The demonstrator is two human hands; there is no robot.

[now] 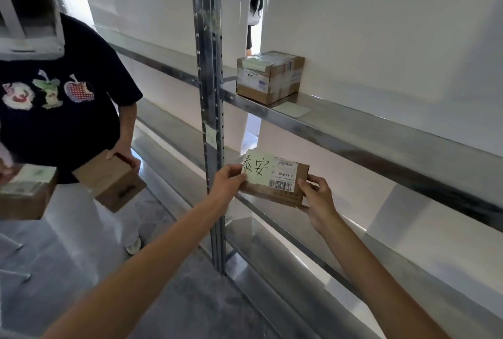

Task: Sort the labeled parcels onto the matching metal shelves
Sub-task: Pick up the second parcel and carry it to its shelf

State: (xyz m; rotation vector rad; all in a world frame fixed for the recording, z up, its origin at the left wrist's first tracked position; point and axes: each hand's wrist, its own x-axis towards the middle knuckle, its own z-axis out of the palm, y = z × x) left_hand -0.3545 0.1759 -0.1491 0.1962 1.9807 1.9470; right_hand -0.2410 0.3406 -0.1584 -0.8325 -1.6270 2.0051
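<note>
I hold a flat brown cardboard parcel (pixel 277 182) between both hands, just in front of the metal shelving and below its middle shelf (pixel 353 132). A pale green note with handwritten characters and a barcode label cover its top. My left hand (pixel 227 179) grips its left end, thumb on the note. My right hand (pixel 317 193) grips its right end. Another taped cardboard parcel (pixel 269 76) stands on the middle shelf by the upright post (pixel 211 94), with a pale label card (pixel 291 109) lying in front of it.
A person in a dark T-shirt (pixel 54 99) stands at the left carrying two cardboard boxes (pixel 111 183). Another person (pixel 254 12) is partly visible behind the shelving. A lower shelf (pixel 313 254) runs under my hands. The grey floor (pixel 81 270) lies left.
</note>
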